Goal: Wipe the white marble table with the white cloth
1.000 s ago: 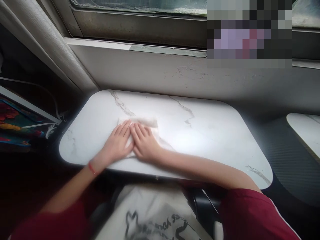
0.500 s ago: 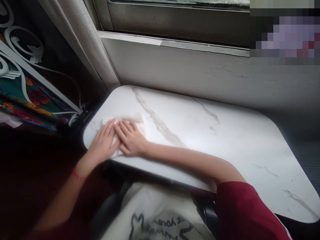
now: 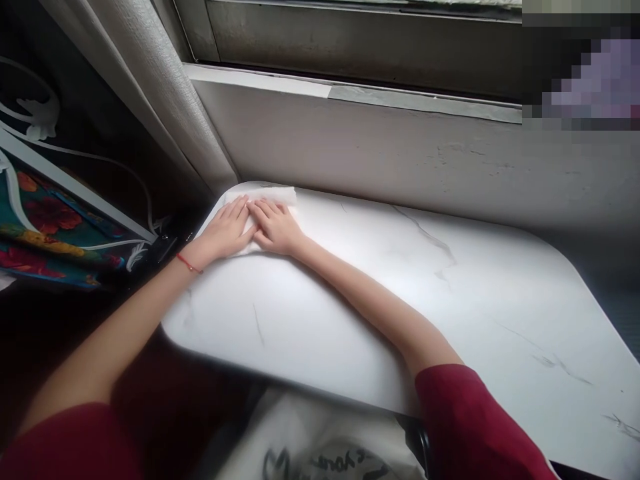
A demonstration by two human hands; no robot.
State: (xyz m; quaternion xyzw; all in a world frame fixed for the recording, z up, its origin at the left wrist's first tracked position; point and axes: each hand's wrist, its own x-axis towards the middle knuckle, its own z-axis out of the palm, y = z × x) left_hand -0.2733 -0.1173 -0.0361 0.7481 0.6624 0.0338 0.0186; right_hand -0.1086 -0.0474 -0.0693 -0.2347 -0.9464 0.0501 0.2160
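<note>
Head view: left hand (image 3: 225, 230) and right hand (image 3: 275, 228) lie flat, touching, covering most of the white cloth (image 3: 278, 195).

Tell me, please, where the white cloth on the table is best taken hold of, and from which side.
Probably at the far right corner of the white cloth, which shows past the flat left hand and right hand. Come from above and the right: it lies flat on the table, with the wall close behind.
</note>
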